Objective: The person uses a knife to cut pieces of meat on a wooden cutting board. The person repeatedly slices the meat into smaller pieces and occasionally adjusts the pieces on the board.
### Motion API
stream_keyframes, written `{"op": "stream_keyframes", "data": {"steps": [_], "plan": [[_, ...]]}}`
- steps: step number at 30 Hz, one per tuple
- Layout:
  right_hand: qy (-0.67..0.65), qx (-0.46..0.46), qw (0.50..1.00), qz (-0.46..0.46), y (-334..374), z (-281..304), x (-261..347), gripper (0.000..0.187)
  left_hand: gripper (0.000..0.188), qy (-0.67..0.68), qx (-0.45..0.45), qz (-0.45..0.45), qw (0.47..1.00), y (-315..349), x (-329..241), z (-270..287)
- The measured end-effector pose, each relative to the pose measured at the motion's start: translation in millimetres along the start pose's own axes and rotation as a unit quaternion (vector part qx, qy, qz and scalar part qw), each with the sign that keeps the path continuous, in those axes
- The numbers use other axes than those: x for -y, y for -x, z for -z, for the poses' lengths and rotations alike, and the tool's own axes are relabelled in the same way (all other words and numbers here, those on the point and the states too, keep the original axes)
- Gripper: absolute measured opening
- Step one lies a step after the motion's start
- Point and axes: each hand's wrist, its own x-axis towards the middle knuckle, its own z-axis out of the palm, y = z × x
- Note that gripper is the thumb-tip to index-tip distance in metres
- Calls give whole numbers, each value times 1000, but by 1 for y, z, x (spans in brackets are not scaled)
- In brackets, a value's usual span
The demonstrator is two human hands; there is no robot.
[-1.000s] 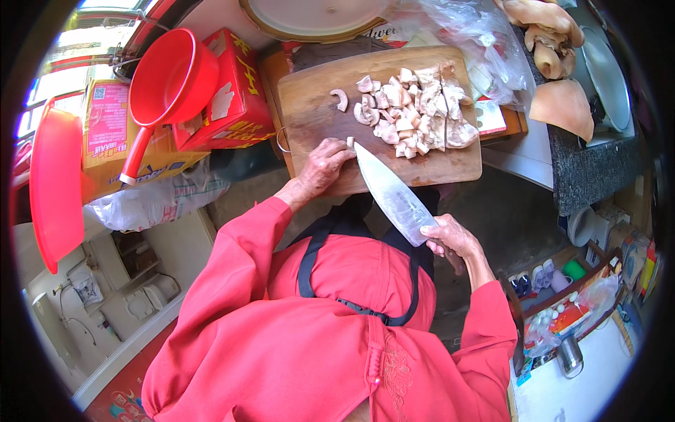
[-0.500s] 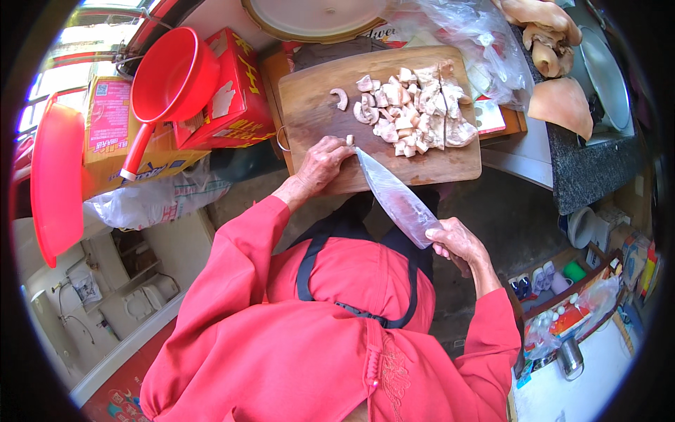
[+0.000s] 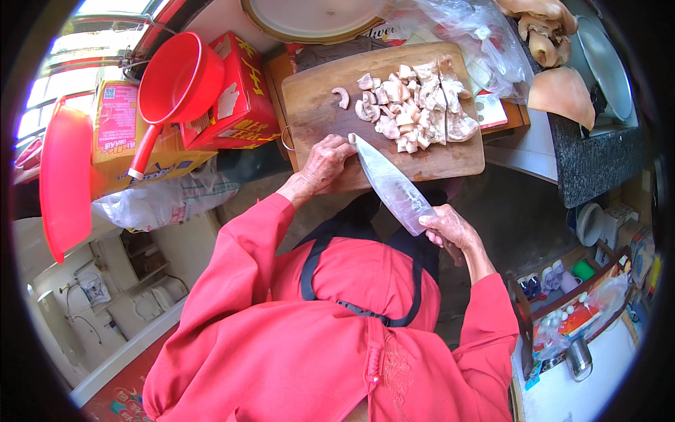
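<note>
A wooden cutting board point(image 3: 315, 112) lies before me. On its near edge, my left hand point(image 3: 325, 162) has its fingers closed on a small pale piece of meat point(image 3: 352, 139). My right hand point(image 3: 448, 228) grips a large kitchen knife point(image 3: 391, 183) by its handle. The blade slants up and left over the board's near edge, its tip right beside the small piece and my left fingertips. A heap of meat chunks point(image 3: 404, 105) covers the board's right half, next to larger slabs point(image 3: 457, 116) with a cut line through them. One curved piece point(image 3: 340, 98) lies apart at the upper left.
Left of the board are a red dipper point(image 3: 176, 81), a red box point(image 3: 246, 98) and a red basin point(image 3: 67, 176). Clear plastic bags point(image 3: 485, 49) lie beyond the board's right corner. Large pieces of meat point(image 3: 562, 97) sit farther right by a metal basin point(image 3: 606, 67).
The knife tip has moved slightly up and left against the small piece, partly covering it. My right hand has shifted a little up and left with it.
</note>
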Motion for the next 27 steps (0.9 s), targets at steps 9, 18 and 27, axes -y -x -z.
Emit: {"op": "stream_keyframes", "data": {"steps": [9, 18, 27], "plan": [[-96, 43, 994, 11, -16, 3, -5, 23, 7, 13, -37, 53, 998, 1, 5, 0], [-161, 72, 984, 9, -15, -2, -11, 24, 9, 28, -51, 85, 995, 7, 5, -2], [-193, 75, 978, 7, -14, -7, -10, 23, 21, -23, -110, 0, 994, 16, 2, -10]]}}
